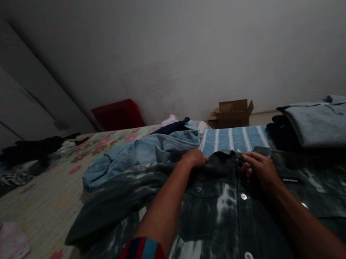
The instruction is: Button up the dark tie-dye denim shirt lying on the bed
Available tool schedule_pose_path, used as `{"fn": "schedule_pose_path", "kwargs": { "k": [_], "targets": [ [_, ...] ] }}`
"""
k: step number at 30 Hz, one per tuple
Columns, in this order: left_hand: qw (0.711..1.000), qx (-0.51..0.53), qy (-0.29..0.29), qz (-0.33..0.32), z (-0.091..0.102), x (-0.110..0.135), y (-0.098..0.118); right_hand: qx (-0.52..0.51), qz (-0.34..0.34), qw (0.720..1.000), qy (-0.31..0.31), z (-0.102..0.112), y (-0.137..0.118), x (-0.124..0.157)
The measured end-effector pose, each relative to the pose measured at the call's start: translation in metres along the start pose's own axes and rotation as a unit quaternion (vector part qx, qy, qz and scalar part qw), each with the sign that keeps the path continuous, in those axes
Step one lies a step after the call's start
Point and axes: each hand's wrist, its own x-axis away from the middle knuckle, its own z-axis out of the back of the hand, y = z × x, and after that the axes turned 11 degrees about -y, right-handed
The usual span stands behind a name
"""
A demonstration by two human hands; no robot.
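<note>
A dark jacket (197,216) with pale, cloudy streaks lies spread out on a flowery sheet (62,201), right in front of the person. It has shiny round buttons (243,196) down its front and a pocket with a flap on each side. One jacket sleeve (114,196) stretches out to the left.

Both hands are up at the collar (222,155). The right hand (261,168) has its thumb and first finger pressed together on the jacket's edge, close to the top of the button row. The left hand (194,158) touches the other side of the collar — its fingertips are hidden, so I cannot tell if they are closed tight. A striped cuff (141,258), red and blue, covers part of the left arm.

Just behind the jacket is a crumpled light blue jean shirt (150,150). Next to it lies a blue cloth (227,139) with white stripes. On the right sits a folded grey top (337,119), with black cloth (281,132) beside and under it.

Farther back, by the pale wall (210,35), are an open brown box (233,117) and something red (119,115). Far left — a dark heap of clothes (30,149) and, nearer, a pink cloth (1,251).
</note>
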Motion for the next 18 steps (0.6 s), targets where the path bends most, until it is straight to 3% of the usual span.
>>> {"fn": "schedule_pose_path", "kwargs": {
  "k": [6, 10, 13, 18],
  "targets": [
    [0.999, -0.028, -0.032, -0.033, -0.019, 0.042, 0.009, 0.022, 0.023, 0.996, -0.085, -0.001, -0.005, 0.003],
    [0.998, -0.021, -0.045, -0.031, -0.030, 0.058, 0.017, 0.043, -0.002, 0.989, -0.139, 0.000, -0.005, 0.004],
    [0.997, -0.010, -0.074, -0.025, -0.027, 0.054, 0.017, 0.061, -0.023, 0.982, -0.178, -0.002, -0.004, 0.005],
    [0.990, 0.026, -0.134, -0.035, -0.010, 0.023, 0.006, 0.121, -0.048, 0.967, -0.218, -0.002, -0.003, 0.005]
  ]
}}
